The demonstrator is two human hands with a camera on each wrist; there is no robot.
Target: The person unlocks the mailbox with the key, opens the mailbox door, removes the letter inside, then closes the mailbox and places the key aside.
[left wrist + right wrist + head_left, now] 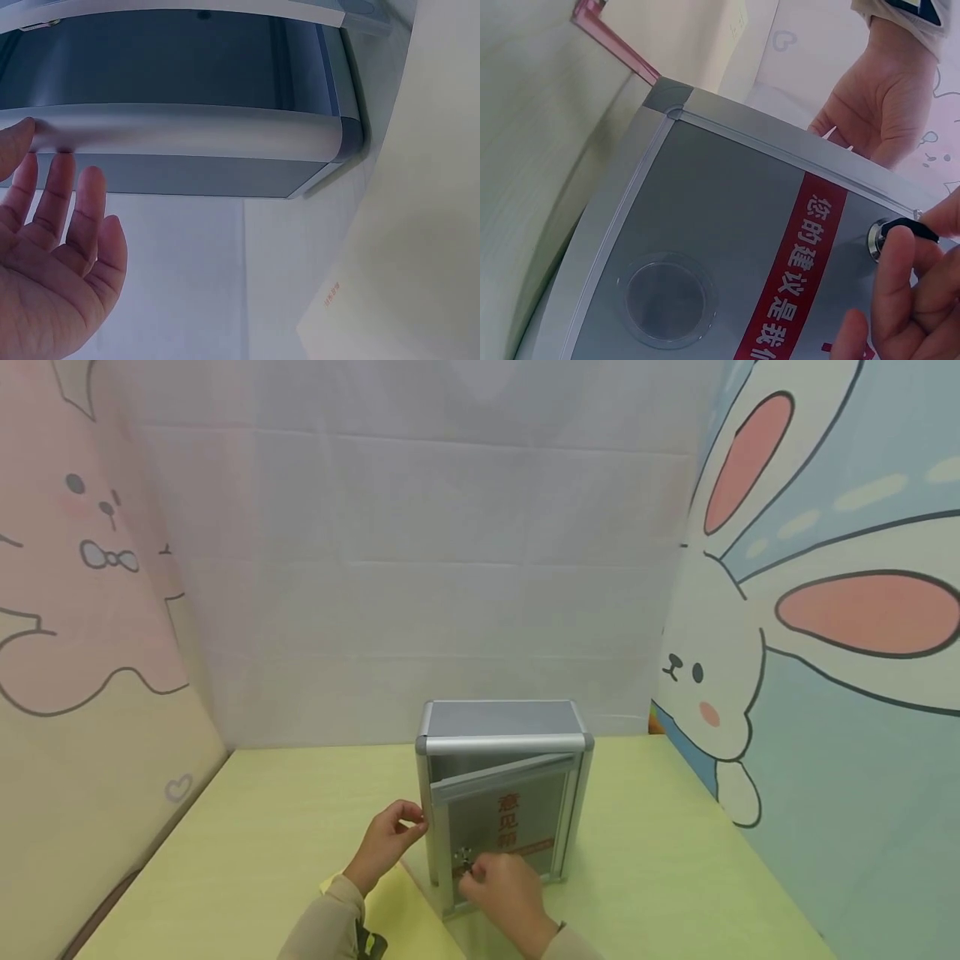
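A grey metal suggestion box [504,718] with a silver frame stands upright on the table. Its front door [480,822] is ajar, swung out on the left side, and carries red Chinese characters. My right hand [506,889] pinches the black-headed key [915,227], which sits in the round lock [876,238] on the door. At the box's left edge, my left hand [382,847] has thumb and fingertips on the rounded frame [217,135]. Between that frame and the door, the left wrist view shows the dark interior [165,60].
Yellow paper [408,914] lies on the table under my left forearm. The pale yellow tabletop [675,860] extends on both sides of the box. A white cloth wall [450,568] stands behind, with a rabbit-printed wall [847,727] at right.
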